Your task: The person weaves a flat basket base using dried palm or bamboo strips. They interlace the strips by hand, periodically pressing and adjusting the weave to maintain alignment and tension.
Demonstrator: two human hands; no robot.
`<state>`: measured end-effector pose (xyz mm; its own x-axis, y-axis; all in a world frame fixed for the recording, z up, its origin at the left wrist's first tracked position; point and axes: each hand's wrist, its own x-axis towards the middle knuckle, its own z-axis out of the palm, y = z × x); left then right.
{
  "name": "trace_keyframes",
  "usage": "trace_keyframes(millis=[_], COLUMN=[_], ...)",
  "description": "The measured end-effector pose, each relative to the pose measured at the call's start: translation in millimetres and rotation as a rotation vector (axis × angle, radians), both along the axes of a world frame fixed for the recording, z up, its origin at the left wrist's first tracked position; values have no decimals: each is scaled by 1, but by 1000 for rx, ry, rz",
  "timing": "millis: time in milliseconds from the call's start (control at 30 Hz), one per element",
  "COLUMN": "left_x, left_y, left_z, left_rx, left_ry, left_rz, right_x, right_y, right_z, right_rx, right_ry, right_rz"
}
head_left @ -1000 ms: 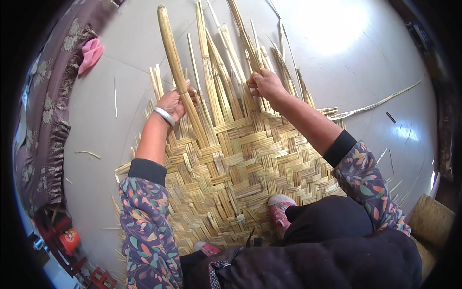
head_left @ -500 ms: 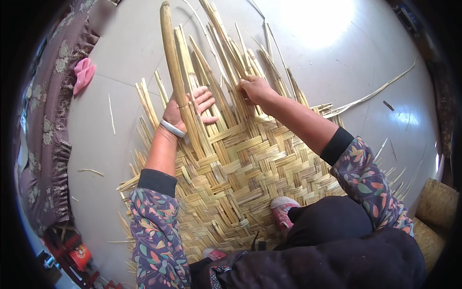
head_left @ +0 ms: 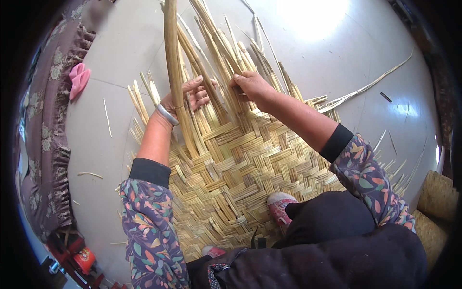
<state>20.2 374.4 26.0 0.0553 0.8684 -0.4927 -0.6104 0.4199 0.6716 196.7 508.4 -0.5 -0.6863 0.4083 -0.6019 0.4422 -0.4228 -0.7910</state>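
Observation:
A mat of pale yellow split reeds (head_left: 250, 164) lies before me, woven in a zigzag pattern, its loose strips standing up at the far end. My left hand (head_left: 192, 94) reaches in among these strips, palm up. Its thumb and fingers come round one raised reed strip (head_left: 198, 62), the other fingers loosely curled. A wider reed strip (head_left: 172, 53) rises steeply across my left wrist and palm. Slightly to the right, my right hand (head_left: 251, 87) is closed on several reed strips (head_left: 217, 41), thumb on top; its lower fingers are partly hidden.
My shoe (head_left: 279, 207) rests on the mat, knee bent. Loose reeds (head_left: 370, 86) lie on the grey tiled floor (head_left: 125, 58). A pink cloth-like thing (head_left: 78, 81) is beside the ruffled purple fabric (head_left: 48, 125) at left. Wooden blocks (head_left: 435, 197) stand at lower right.
My left hand has gone from spread fingers to thumb and fingers round a strip, which has come up and leftward. My right hand keeps its grip, shifted slightly left in view.

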Motion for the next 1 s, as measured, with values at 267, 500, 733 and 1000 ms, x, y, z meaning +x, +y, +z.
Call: trace_keyframes(millis=[267, 500, 733, 1000], left_x=[15, 22, 35, 33], left_y=[-1, 8, 22, 12], left_z=[15, 24, 29, 27], left_rx=[-25, -99, -333, -246], left_ry=[39, 143, 438, 467], left_rz=[26, -3, 47, 77], right_x=[3, 3, 6, 8], right_y=[-2, -9, -15, -5], right_z=[5, 8, 11, 10], right_rx=[-45, 52, 118, 197], right_ry=[65, 106, 128, 64], right_rz=[-23, -3, 3, -66])
